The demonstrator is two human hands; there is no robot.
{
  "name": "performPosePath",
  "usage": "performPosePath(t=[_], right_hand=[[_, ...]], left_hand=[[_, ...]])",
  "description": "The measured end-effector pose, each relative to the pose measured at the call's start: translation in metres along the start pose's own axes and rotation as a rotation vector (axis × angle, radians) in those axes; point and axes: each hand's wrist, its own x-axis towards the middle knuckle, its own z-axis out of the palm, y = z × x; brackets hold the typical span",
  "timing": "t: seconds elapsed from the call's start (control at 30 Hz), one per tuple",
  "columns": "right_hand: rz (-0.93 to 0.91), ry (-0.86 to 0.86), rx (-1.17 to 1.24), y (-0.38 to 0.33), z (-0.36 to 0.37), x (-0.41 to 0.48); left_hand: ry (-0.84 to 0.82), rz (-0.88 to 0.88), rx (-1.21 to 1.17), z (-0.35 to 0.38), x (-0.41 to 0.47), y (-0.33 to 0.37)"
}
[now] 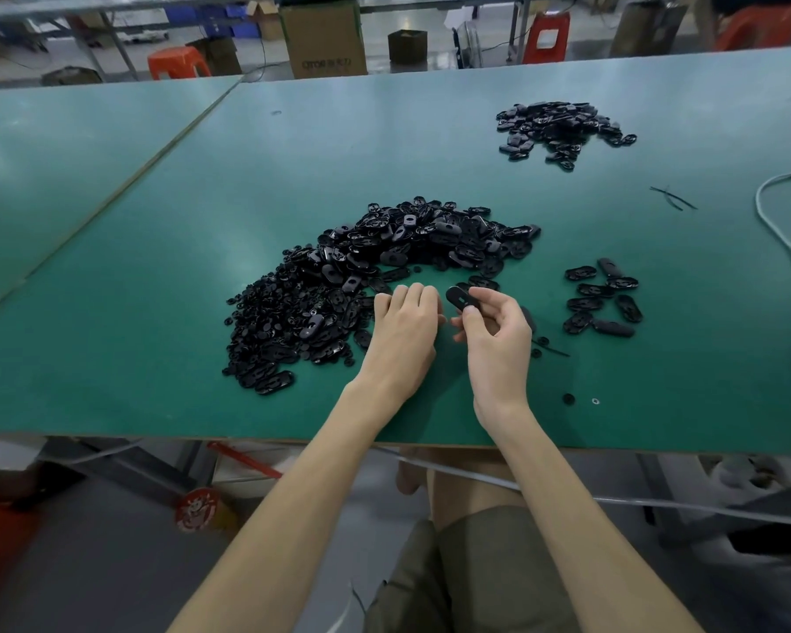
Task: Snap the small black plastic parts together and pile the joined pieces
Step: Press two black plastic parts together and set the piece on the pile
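Note:
A big heap of loose black plastic parts curves across the middle of the green table: oval shells towards the back and right, small round pieces at the left. My right hand holds one black oval part between thumb and fingers, just above the table. My left hand rests knuckles-up beside it, fingers curled at the heap's near edge; what it holds, if anything, is hidden. A small group of oval pieces lies to the right of my hands. Another pile of black pieces sits far back right.
A white cable loops along the table's right side. Thin black strips lie near it. A few stray round bits lie by the table's front edge. A second green table adjoins on the left. Boxes and red stools stand behind.

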Motion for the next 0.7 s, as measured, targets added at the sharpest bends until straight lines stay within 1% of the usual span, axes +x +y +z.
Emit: performPosePath(t=[0.1,0.17,0.23,0.33,0.57,0.7], right_hand=[[0.002,-0.003,0.000,0.000,0.000,0.000],[0.001,-0.002,-0.006,0.000,-0.001,0.000],[-0.003,-0.003,-0.015,0.000,-0.002,0.000],[-0.006,-0.011,-0.025,-0.001,-0.002,-0.001],[-0.005,-0.017,-0.031,-0.001,-0.001,-0.001],[-0.009,-0.024,-0.034,-0.001,0.000,-0.001]], left_hand=[[0.057,-0.010,-0.139,0.000,0.000,-0.002],[0.096,-0.086,-0.282,-0.002,0.000,-0.003],[0.054,-0.176,-0.434,-0.003,0.000,-0.005],[0.015,-0.231,-0.669,-0.005,0.001,-0.008],[0.029,-0.227,-0.834,-0.010,0.000,-0.012],[0.071,-0.216,-0.900,-0.013,0.000,-0.016]])
